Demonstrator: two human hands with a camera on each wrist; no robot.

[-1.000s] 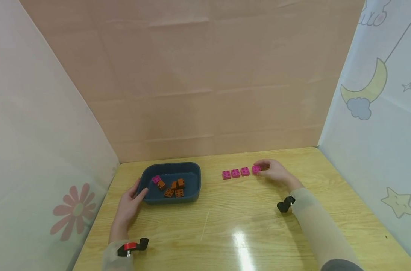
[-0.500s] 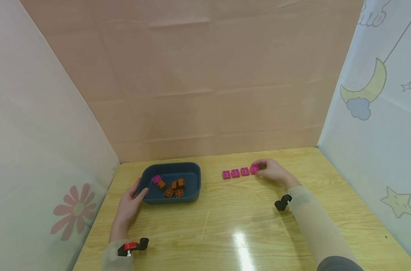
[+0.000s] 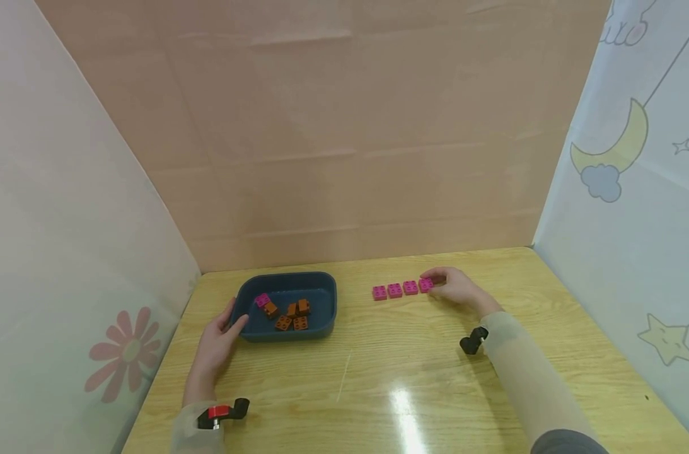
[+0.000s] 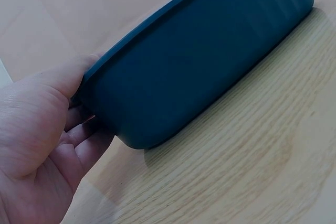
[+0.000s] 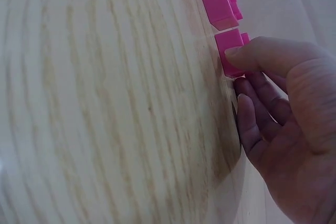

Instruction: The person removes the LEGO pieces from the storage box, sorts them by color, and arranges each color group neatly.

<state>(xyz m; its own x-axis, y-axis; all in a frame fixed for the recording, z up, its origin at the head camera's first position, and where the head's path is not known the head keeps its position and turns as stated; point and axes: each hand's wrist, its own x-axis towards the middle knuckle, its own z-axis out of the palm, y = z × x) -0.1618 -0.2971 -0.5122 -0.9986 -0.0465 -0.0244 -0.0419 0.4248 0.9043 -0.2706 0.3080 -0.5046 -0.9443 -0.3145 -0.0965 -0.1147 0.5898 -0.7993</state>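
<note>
At the right end of a row of pink toy bricks (image 3: 395,290), my right hand (image 3: 459,289) pinches the last pink brick (image 3: 426,285). In the right wrist view the thumb presses on the near side of that brick (image 5: 228,59), and a narrow gap separates it from its neighbour (image 5: 218,4). My left hand (image 3: 215,343) grips the left end of a dark blue tray (image 3: 287,337), thumb at the rim and fingers around the outer wall, as the left wrist view also shows. Several orange bricks (image 3: 283,323) and one pink brick (image 3: 262,300) lie inside the tray.
The wooden table (image 3: 355,391) meets a tan backdrop (image 3: 344,157) right behind the tray and the row. Printed white panels stand at the left (image 3: 66,252) and right (image 3: 622,252). Bare wood shows between the tray and the row of bricks.
My right hand has shifted slightly left, bringing the last pink brick closer to the row; over the last half second it has hardly moved. The left hand and tray have stayed put.
</note>
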